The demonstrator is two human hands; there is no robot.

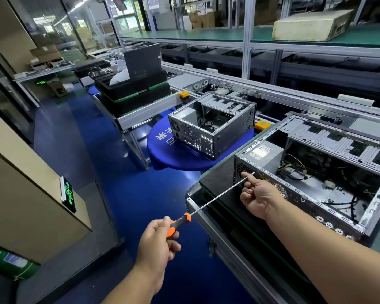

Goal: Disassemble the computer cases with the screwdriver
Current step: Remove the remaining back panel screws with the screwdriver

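An open grey computer case (329,172) lies on its side on the workbench at the right, with its power supply (263,155) at the near left corner. My left hand (157,242) grips the orange-and-black handle of a long screwdriver (217,195). My right hand (258,196) pinches the thin shaft close to its tip, which sits against the case's rear panel by the power supply. A second open case (213,123) stands on a round blue stool farther back.
The workbench edge (206,218) runs diagonally under the screwdriver. A conveyor line (294,95) passes behind the cases. Stacked black trays (136,91) sit on a bench at the back left. Blue floor lies to the left, bounded by a beige cabinet (26,194).
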